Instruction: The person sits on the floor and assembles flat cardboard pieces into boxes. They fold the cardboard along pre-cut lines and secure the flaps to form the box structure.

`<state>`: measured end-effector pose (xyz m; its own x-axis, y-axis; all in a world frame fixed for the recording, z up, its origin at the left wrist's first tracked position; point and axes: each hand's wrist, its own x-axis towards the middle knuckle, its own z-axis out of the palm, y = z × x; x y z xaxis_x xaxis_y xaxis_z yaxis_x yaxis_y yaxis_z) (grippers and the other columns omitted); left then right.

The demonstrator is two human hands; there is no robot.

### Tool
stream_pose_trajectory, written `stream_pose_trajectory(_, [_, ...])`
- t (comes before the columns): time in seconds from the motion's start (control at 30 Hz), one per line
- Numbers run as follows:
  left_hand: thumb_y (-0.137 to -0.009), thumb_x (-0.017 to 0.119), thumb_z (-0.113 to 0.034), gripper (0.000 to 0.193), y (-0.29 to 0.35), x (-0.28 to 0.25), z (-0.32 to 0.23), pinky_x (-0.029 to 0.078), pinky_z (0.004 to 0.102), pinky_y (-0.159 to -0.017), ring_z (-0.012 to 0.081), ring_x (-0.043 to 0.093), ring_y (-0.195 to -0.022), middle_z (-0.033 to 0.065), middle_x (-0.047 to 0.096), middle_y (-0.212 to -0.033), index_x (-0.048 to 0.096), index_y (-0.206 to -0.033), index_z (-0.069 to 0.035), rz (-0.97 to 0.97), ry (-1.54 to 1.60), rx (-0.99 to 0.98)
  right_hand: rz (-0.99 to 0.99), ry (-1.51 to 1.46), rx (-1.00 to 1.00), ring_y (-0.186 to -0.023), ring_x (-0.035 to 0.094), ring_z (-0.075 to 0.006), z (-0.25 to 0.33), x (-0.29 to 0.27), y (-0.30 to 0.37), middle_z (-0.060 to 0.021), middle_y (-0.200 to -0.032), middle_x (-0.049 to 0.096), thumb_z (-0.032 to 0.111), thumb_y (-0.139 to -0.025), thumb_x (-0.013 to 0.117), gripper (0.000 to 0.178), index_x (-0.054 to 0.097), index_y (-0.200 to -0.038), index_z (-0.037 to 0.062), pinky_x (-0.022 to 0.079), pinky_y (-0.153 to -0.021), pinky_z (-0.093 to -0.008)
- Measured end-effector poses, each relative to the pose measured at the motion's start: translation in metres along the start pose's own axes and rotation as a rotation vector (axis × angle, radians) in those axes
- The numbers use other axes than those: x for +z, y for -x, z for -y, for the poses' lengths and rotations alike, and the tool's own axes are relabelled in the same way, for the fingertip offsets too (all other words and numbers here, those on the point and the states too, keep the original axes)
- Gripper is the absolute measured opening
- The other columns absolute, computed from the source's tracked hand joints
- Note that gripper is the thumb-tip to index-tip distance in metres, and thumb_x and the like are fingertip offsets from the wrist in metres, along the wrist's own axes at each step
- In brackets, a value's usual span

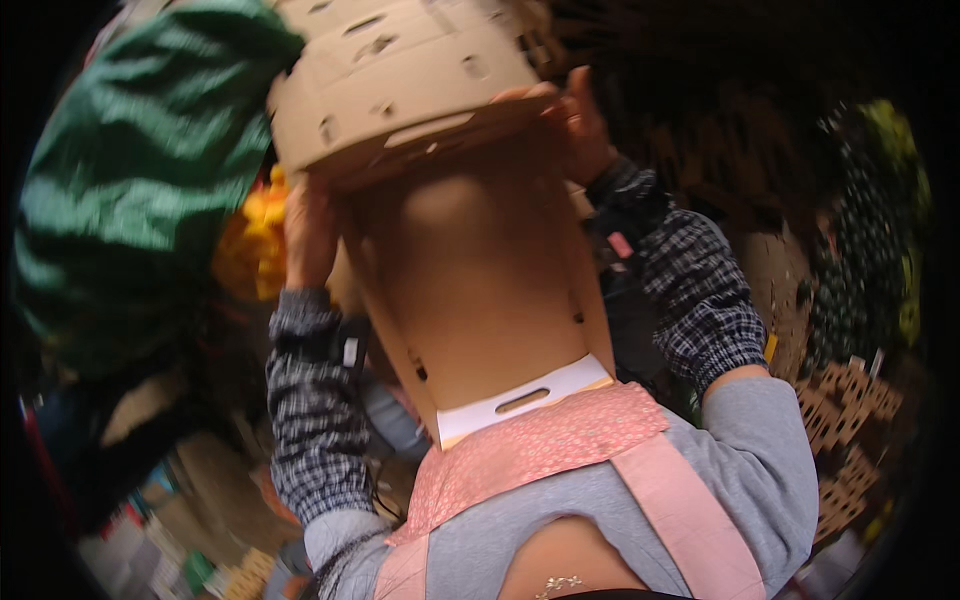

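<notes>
A cardboard box [480, 290] is tilted against my front, its brown inside facing me. Its near end wall is white with an oval hand slot [523, 400] and rests against my pink apron [540, 450]. My left hand [312, 228] grips the box's left side near the far end, its fingertips partly hidden. At the far right corner my right hand [578, 125] is closed over the edge, fingers on top. Beyond the far end lies slotted tan cardboard [400, 85]; I cannot tell whether it is joined to the box.
A large green sheet [140, 170] bulges at the left, beside a yellow plastic bag [255, 240]. On the right are a heap of small dark round things [860, 250] and pieces of cut-out tan cardboard [845, 410]. More stacked cardboard [720, 160] sits in shadow at the back right.
</notes>
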<state>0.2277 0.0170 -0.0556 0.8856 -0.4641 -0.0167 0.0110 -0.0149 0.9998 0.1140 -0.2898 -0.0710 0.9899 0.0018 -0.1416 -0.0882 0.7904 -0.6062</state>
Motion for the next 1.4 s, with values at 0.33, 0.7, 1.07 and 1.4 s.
stream_pose_trajectory(0.33, [-0.091, 0.051, -0.047, 0.050, -0.026, -0.031, -0.073, 0.046, 0.0312, -0.089, 0.0156, 0.055, -0.109, 0.0051, 0.060, -0.117, 0.060, -0.118, -0.006, 0.506, -0.259, -0.453, 0.035, 1.086, -0.013, -0.096, 0.059, -0.0108, 0.067, 0.028, -0.009, -0.0060, -0.101, 0.064, 0.029, -0.092, 0.060, 0.032, 0.062, -0.110, 0.0040, 0.047, -0.083, -0.0268])
stream_pose_trajectory(0.7, [-0.078, 0.057, -0.067, 0.100, -0.047, -0.033, -0.058, 0.057, 0.0490, -0.065, 0.0418, 0.052, -0.103, 0.0356, 0.045, -0.117, 0.027, -0.141, 0.004, 0.239, -0.253, -0.680, 0.718, 2.484, -1.082, -0.058, 0.061, -0.0175, -0.045, 0.137, -0.037, -0.0071, -0.069, 0.054, 0.016, -0.072, 0.057, 0.013, 0.059, -0.073, 0.0032, 0.048, -0.047, -0.0299])
stream_pose_trajectory(1.07, [-0.094, 0.047, -0.039, 0.058, -0.054, -0.042, -0.047, 0.054, 0.0506, -0.082, 0.0324, 0.061, -0.089, 0.0250, 0.055, -0.095, 0.036, -0.139, -0.003, 0.546, -0.081, -0.556, 0.928, 2.736, -1.291, -0.060, 0.043, -0.0192, -0.064, 0.137, -0.025, -0.0104, -0.075, 0.049, 0.019, -0.068, 0.061, 0.019, 0.064, -0.067, 0.0009, 0.029, -0.035, -0.0292])
stream_pose_trajectory(1.4, [-0.078, 0.065, -0.058, 0.086, -0.044, -0.028, -0.065, 0.057, 0.0438, -0.072, 0.0354, 0.060, -0.095, 0.0336, 0.047, -0.122, 0.041, -0.138, -0.001, 0.511, -0.203, -0.583, 0.668, 2.542, -1.592, -0.072, 0.053, -0.0146, 0.021, 0.186, 0.009, -0.0046, -0.076, 0.046, 0.015, -0.074, 0.058, 0.017, 0.053, -0.084, 0.0027, 0.047, -0.046, -0.0213])
